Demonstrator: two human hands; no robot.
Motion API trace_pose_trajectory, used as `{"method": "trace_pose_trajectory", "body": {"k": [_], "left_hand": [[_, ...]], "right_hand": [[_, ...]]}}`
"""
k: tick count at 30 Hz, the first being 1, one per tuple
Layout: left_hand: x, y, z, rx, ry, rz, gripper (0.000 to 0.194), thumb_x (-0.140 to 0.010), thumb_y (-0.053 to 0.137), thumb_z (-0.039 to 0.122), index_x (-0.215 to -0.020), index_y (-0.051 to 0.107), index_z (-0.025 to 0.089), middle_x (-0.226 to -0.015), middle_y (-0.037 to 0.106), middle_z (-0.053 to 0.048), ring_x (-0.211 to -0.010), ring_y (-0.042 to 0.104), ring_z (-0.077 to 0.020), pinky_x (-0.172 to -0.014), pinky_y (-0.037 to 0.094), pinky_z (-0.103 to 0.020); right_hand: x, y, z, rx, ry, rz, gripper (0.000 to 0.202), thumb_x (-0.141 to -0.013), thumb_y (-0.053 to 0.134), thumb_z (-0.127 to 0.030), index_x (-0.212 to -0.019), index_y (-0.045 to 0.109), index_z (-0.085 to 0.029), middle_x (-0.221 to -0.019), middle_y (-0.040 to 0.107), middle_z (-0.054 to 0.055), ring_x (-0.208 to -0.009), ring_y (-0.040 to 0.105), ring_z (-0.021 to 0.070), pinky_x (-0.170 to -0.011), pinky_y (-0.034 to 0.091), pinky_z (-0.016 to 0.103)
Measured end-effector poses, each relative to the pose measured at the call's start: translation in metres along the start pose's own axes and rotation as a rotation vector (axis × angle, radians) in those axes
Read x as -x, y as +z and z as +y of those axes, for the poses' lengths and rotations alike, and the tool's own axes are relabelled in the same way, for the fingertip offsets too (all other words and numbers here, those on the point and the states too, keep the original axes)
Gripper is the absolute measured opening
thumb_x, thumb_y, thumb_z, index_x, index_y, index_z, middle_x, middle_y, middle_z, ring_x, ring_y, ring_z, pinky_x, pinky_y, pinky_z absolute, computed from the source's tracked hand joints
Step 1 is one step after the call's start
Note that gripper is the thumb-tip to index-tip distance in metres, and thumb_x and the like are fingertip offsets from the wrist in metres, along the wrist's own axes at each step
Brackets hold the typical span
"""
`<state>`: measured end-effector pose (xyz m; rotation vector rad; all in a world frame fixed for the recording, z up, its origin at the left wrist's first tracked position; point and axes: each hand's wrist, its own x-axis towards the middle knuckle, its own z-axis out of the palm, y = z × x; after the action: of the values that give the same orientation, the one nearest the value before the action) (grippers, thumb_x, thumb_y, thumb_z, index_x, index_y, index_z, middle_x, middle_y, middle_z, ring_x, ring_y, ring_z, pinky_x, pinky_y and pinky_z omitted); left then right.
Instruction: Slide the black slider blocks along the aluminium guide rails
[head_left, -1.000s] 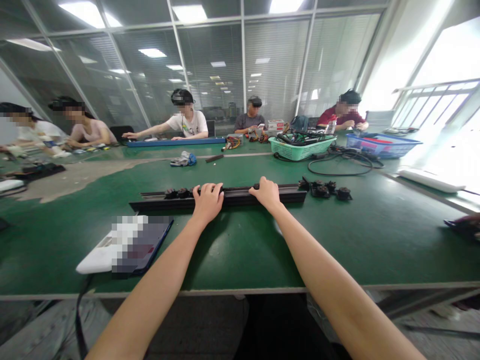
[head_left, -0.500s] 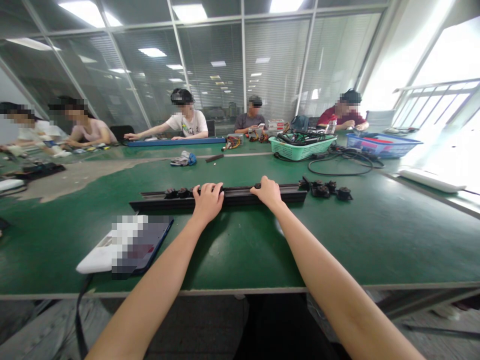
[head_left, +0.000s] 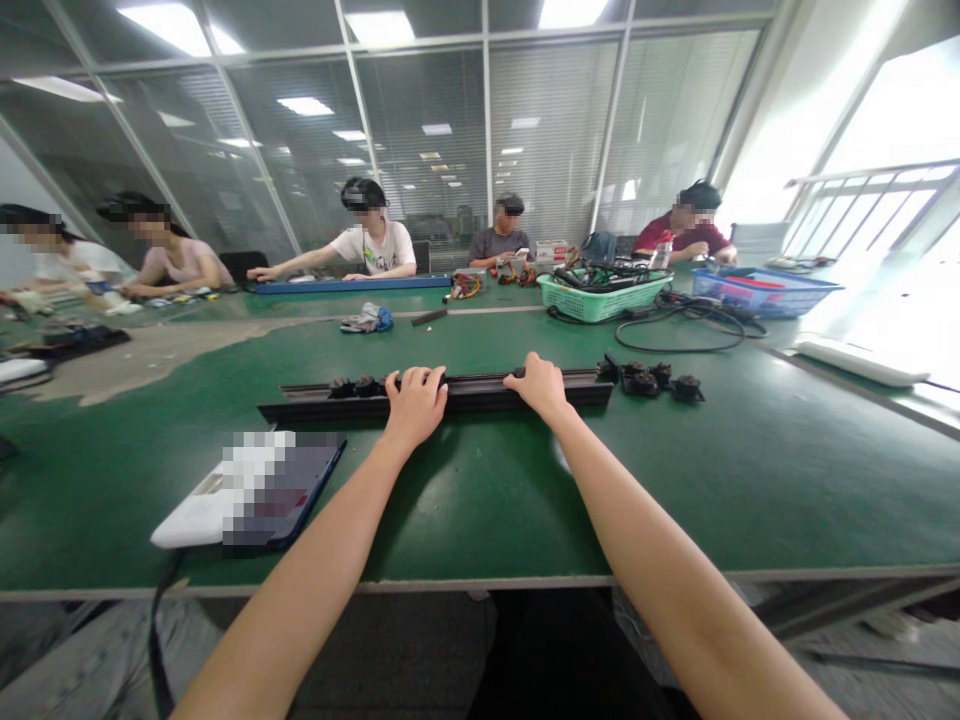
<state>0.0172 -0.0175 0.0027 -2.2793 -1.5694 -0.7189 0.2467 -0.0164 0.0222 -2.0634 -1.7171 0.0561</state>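
Observation:
A long black channel-shaped rail [head_left: 330, 409] lies crosswise on the green table in front of me. Small black wheeled-looking parts [head_left: 365, 386] sit in its left half. My left hand [head_left: 417, 402] curves over the rail near its middle, fingers closed around a small black part that they mostly cover. Farther right, my right hand [head_left: 543, 388] is closed at the rail, with a bit of black showing at its fingertips; the grip hides most of that piece. Several loose black parts [head_left: 640, 379] lie just past the rail's right end.
A white device and dark tablet [head_left: 315, 495] lie at the near left. Behind the rail are a crumpled grey-blue cloth [head_left: 367, 318], a green basket of cables [head_left: 604, 297] and a blue basket [head_left: 765, 292]. Several people sit along the far side.
My right hand has shifted very slightly to the right along the rail. My left hand and the rail look almost unmoved.

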Motion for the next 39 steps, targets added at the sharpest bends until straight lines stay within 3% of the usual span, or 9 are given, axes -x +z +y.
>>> {"method": "trace_pose_trajectory", "body": {"k": [39], "left_hand": [[-0.0005,0.0001,-0.0008,0.004,-0.008,-0.011,0.043,-0.102,0.038,0.032,-0.137,0.061,0.024,-0.132,0.065,-0.015,-0.132,0.051,-0.0311,-0.118,0.023,-0.057]], "right_hand": [[0.0009,-0.0013,-0.001,0.006,0.123,0.044,0.042,-0.088,0.068,-0.041,-0.116,0.06,-0.009,-0.113,0.074,0.022,-0.112,0.069,0.0313,-0.093,0.046,0.037]]}}
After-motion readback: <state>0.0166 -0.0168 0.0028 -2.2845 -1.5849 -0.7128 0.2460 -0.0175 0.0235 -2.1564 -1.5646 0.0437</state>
